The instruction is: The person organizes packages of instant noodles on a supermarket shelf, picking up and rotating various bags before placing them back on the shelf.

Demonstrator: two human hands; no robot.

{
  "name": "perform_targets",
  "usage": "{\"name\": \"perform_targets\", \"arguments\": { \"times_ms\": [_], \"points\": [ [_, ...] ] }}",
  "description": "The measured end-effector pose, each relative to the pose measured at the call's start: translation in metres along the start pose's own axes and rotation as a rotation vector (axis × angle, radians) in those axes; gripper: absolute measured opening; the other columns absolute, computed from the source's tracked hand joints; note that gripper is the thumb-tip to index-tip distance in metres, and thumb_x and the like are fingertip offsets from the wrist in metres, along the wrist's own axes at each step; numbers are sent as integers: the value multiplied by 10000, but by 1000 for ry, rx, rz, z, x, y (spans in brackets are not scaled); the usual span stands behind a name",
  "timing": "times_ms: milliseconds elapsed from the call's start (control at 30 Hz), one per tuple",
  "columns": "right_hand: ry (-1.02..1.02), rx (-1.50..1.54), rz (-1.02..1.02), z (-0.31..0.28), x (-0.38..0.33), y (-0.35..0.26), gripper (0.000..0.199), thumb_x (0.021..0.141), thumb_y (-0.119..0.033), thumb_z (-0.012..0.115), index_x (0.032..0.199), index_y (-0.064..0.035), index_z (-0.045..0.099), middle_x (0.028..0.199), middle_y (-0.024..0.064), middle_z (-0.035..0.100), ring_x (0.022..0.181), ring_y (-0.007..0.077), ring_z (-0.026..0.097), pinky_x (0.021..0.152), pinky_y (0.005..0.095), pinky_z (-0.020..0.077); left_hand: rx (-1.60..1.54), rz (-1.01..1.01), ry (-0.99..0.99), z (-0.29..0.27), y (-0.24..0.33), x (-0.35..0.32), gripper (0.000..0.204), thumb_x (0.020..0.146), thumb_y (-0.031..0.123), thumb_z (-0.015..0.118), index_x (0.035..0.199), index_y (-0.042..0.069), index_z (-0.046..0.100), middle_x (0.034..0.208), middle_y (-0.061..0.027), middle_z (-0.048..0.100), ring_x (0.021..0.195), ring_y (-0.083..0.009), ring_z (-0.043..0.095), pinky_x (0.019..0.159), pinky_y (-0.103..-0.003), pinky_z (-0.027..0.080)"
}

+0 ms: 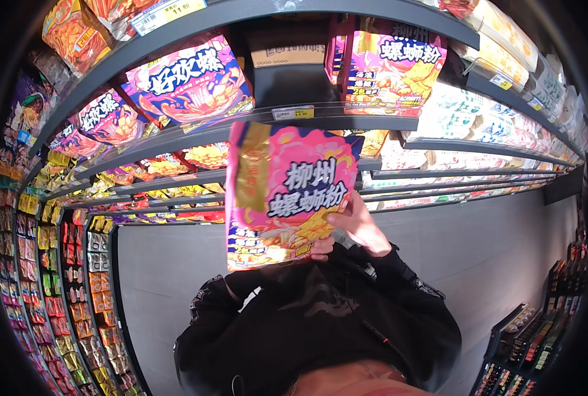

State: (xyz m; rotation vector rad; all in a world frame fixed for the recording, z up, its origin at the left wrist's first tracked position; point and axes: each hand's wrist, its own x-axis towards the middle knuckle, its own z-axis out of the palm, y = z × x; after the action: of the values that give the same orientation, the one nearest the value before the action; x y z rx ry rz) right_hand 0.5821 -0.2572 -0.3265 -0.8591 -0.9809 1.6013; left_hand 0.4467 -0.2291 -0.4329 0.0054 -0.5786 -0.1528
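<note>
Right hand (360, 228): grips the pack's right edge, fingers behind it.
Left hand (322, 249): mostly hidden behind the pack's lower edge; only curled fingers show, grip cannot be told.
Pack (287, 191): pink and yellow pouch, held upright just before the shelf edge (346, 120).
Shelf slot: gap between purple packs (188, 82) and a matching pink pack (389, 66).
Handling: probably best kept upright, supported along both edges, face outward.
</note>
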Motion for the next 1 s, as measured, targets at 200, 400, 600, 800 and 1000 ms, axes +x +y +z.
{"name": "perform_targets", "arguments": {
  "times_ms": [200, 400, 600, 800, 1000],
  "points": [
    [171, 199, -124, 21, 9, -8, 592, 801, 145, 610, 1335, -18, 414, 1214, 110, 581, 1163, 240, 560, 999, 378, 458, -80, 87, 357, 28, 6, -26, 635, 974, 507, 410, 1419, 59, 337, 1183, -181, 559, 1064, -311, 542, 956, -442, 417],
    [250, 77, -597, 9, 16, -28, 464, 813, 152, 509, 1241, -27, 501, 1044, 80, 617, 950, 197, 617, 858, 337, 504, 1272, 544, 998, 85, 14, -28, 674, 993, 559, 304, 1443, 57, 303, 1396, -243, 450, 1257, -437, 455, 1094, -540, 337],
    [646, -729, -1000, -37, 52, -60, 96, 858, -27, 663, 934, 32, 659, 839, 45, 684, 688, 110, 625, 654, 280, 500, 1076, 905, 835, 173, 66, 8, 650, 1008, 505, 301, 1479, 64, 226, 1427, -272, 394, 1307, -421, 421, 1036, -584, 390],
    [499, -429, -1229, 11, 115, -120, 223, 791, 14, 747, 991, 13, 648, 904, 49, 686, 807, 125, 653, 766, 268, 509, 1793, 1015, 986, 197, 87, 35, 582, 976, 150, 526, 1483, 52, 258, 1480, -183, 334, 1323, -257, 419, 991, -361, 455],
    [357, -531, -1079, 3, 151, -116, 380, 751, -44, 812, 1062, -1, 599, 944, 75, 672, 839, 127, 639, 774, 262, 512, 2100, 1128, 1155, 195, 99, 39, 628, 950, 99, 553, 1500, 62, 251, 1499, -149, 331, 1341, -257, 407, 998, -340, 414]
  ]
}}
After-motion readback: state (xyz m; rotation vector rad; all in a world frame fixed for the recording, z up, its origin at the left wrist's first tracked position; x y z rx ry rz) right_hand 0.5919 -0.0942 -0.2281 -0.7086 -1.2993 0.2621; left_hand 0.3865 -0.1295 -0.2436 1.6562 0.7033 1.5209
